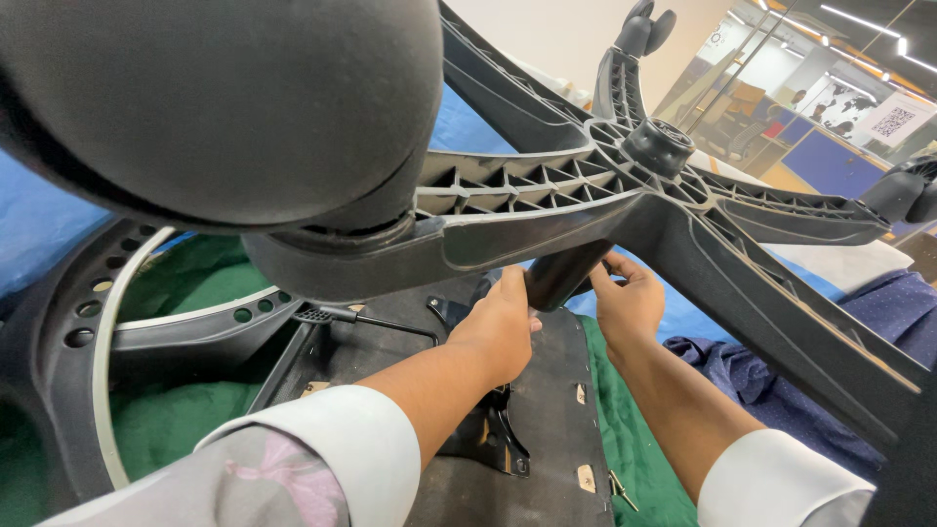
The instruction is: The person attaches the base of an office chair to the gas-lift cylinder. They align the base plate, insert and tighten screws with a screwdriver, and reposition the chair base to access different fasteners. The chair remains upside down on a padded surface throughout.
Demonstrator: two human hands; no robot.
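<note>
Left hand (503, 327) first: it wraps around the black gas-lift cylinder (564, 273), fingers curled over the near side, thumb toward the top, a firm grasp. Right hand (625, 301) comes in from the other side, fingers closed on the same cylinder just under the hub, so the tube is pinched between the two palms. That two-sided hold looks meant to keep the cylinder straight while the weight above bears on it.

Above the hands sits the five-arm star base (586, 190), upside down, its ribbed underside facing up and the centre socket (659, 144) showing at the top. One caster (210, 107) looms huge and blurred right at the lens; another caster (644, 29) stands at the far arm's tip.

Below the cylinder lies the black seat underside (547, 410), with a thin lever (376, 320) running off to the left. Beside it rests a curved black backrest frame (88, 322) with holes along its rim. Everything sits on green cloth (185, 410) over a blue sheet (39, 220); dark blue fabric (781, 390) is bunched at right.
</note>
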